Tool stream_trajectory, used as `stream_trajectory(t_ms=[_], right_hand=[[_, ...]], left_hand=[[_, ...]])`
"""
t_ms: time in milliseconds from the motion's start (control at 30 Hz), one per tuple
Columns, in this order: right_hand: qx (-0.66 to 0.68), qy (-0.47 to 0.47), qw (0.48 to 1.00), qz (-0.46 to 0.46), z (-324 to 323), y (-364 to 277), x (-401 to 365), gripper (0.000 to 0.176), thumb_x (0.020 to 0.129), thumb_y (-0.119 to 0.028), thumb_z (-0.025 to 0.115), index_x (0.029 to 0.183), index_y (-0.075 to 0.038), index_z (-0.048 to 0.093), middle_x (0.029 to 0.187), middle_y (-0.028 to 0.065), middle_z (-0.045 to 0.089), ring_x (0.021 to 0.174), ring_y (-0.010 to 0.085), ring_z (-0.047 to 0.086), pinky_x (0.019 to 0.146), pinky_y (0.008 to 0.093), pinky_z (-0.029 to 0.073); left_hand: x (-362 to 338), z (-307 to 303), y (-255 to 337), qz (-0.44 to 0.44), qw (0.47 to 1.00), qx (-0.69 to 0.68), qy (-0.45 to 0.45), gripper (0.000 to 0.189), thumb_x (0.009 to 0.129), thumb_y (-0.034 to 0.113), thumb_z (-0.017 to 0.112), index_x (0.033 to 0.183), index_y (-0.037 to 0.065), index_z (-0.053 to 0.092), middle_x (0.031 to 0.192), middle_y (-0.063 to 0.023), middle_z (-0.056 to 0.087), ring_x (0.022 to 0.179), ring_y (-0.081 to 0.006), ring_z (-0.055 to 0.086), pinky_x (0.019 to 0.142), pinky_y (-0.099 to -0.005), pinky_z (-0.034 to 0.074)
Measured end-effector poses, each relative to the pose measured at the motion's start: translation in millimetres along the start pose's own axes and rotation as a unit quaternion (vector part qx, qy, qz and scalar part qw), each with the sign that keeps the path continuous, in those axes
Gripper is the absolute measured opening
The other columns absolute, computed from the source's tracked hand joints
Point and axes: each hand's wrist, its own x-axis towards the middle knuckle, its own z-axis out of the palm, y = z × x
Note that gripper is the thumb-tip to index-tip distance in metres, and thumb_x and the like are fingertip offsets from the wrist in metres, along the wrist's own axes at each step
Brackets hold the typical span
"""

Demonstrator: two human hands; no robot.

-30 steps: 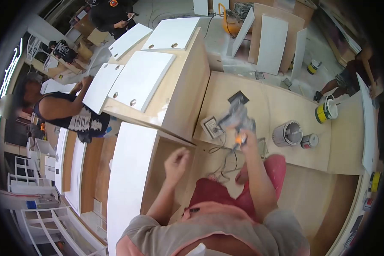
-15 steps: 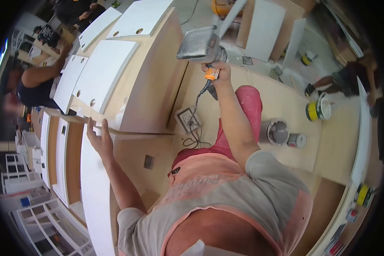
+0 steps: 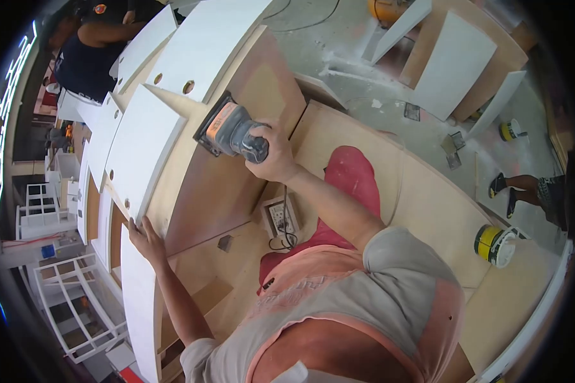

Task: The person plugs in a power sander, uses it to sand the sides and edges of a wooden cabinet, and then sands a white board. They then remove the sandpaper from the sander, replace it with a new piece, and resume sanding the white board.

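Observation:
My right hand [image 3: 273, 153] is wrapped around the body of a palm sander [image 3: 233, 131] with a grey housing and an orange label. The sander's black pad is against, or very close to, the bare wood edge of a cabinet [image 3: 220, 172] with white door panels. A cord hangs below the hand. With fingers apart, my left hand [image 3: 148, 242] rests at the cabinet edge beside a white panel [image 3: 144, 150], holding nothing.
A socket box [image 3: 279, 217] sits by my pink-clad knee [image 3: 348, 169]. A yellow-banded paint bucket [image 3: 495, 246] stands at the right. White boards [image 3: 457, 64] lean behind on the dusty floor. One person [image 3: 96, 54] is at the upper left, another's legs [image 3: 524, 185] at the right.
My right hand has turned the sander over and brought it left and down to the cabinet edge. My left hand stays by the cabinet. The view has shifted, and the person at the left has moved.

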Motion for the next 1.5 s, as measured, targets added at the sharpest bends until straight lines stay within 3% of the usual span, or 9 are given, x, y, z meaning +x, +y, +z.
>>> stream_trajectory(t_ms=[167,267,467,567,633,833,1133,1367,1500], right_hand=[[-0.016,0.026,0.998,0.055,-21.2,36.6,23.1,0.064,0.054,-0.003,0.067,0.113,-0.007,0.044,0.106,0.0161,0.048,0.098,0.0337,0.049,0.082,0.0403,0.043],[-0.101,0.025,0.994,-0.031,-52.9,75.3,71.0,0.068,0.054,-0.005,0.069,0.117,-0.005,0.042,0.107,0.0168,0.048,0.1,0.033,0.049,0.084,0.0393,0.043],[-0.093,0.028,0.987,0.13,-79.6,106.6,93.0,0.072,0.056,-0.006,0.072,0.118,-0.006,0.037,0.099,0.0129,0.048,0.095,0.0237,0.051,0.083,0.0362,0.042],[-0.096,0.002,0.993,0.069,-72.2,115.2,62.6,0.071,0.056,-0.003,0.071,0.117,-0.006,0.036,0.1,0.0142,0.048,0.094,0.0255,0.051,0.082,0.0368,0.042],[-0.061,0.008,0.998,0.012,-67.6,117.3,55.1,0.068,0.052,-0.004,0.07,0.113,-0.009,0.04,0.107,0.0173,0.047,0.096,0.0346,0.05,0.081,0.0402,0.043],[-0.077,-0.049,0.992,-0.088,-86.6,117.0,99.9,0.066,0.05,-0.003,0.072,0.109,-0.011,0.042,0.11,0.0177,0.046,0.091,0.0352,0.053,0.076,0.0404,0.047],[-0.061,-0.135,0.975,-0.163,-71.2,100.6,62.2,0.064,0.054,-0.004,0.075,0.108,-0.02,0.045,0.11,0.0156,0.047,0.094,0.0331,0.054,0.074,0.0384,0.049],[-0.131,-0.129,0.964,-0.192,-96.1,111.4,121.0,0.067,0.053,-0.005,0.075,0.111,-0.015,0.043,0.108,0.0154,0.048,0.094,0.0335,0.053,0.076,0.0379,0.048],[-0.119,-0.053,0.987,-0.097,-93.6,108.2,124.1,0.068,0.053,-0.005,0.072,0.112,-0.014,0.042,0.108,0.0152,0.047,0.097,0.0349,0.05,0.081,0.0381,0.045]], left_hand=[[-8.9,2.2,4.2,-0.049,0.997,-0.046,0.038,0.049,0.089,0.028,0.054,0.121,-0.008,0.044,0.119,-0.0205,0.044,0.111,-0.0288,0.046,0.095,-0.0358,0.037],[-7.3,1.7,-0.2,-0.056,0.997,-0.031,0.033,0.05,0.089,0.029,0.054,0.121,-0.008,0.044,0.118,-0.0203,0.043,0.11,-0.0289,0.046,0.094,-0.036,0.038],[-9.2,0.0,7.4,-0.066,0.997,0.007,0.032,0.052,0.088,0.032,0.055,0.12,-0.007,0.044,0.117,-0.0209,0.045,0.108,-0.0296,0.047,0.092,-0.0371,0.039],[-9.1,-2.9,9.2,-0.081,0.993,0.076,0.032,0.056,0.086,0.034,0.057,0.12,-0.007,0.043,0.116,-0.0205,0.045,0.108,-0.0299,0.047,0.092,-0.0382,0.038],[-12.2,-4.1,8.7,-0.092,0.992,0.079,0.032,0.056,0.085,0.033,0.058,0.121,-0.007,0.043,0.116,-0.0201,0.045,0.109,-0.0295,0.046,0.092,-0.0382,0.038],[-13.2,-3.4,9.6,-0.106,0.992,0.061,0.027,0.057,0.084,0.032,0.06,0.121,-0.008,0.041,0.121,-0.0192,0.042,0.113,-0.0275,0.043,0.096,-0.0376,0.035],[-11.3,-3.7,12.4,-0.106,0.993,0.054,0.025,0.054,0.085,0.03,0.059,0.122,-0.006,0.043,0.121,-0.0197,0.042,0.113,-0.0296,0.043,0.097,-0.0381,0.034],[-10.8,-2.2,11.8,-0.064,0.996,0.061,0.028,0.055,0.085,0.033,0.059,0.122,-0.006,0.043,0.117,-0.0212,0.043,0.113,-0.0312,0.043,0.097,-0.0389,0.034],[-10.9,-1.4,20.8,-0.063,0.994,0.084,0.024,0.057,0.085,0.035,0.059,0.121,-0.007,0.044,0.117,-0.0232,0.043,0.111,-0.0333,0.044,0.096,-0.0392,0.035]])
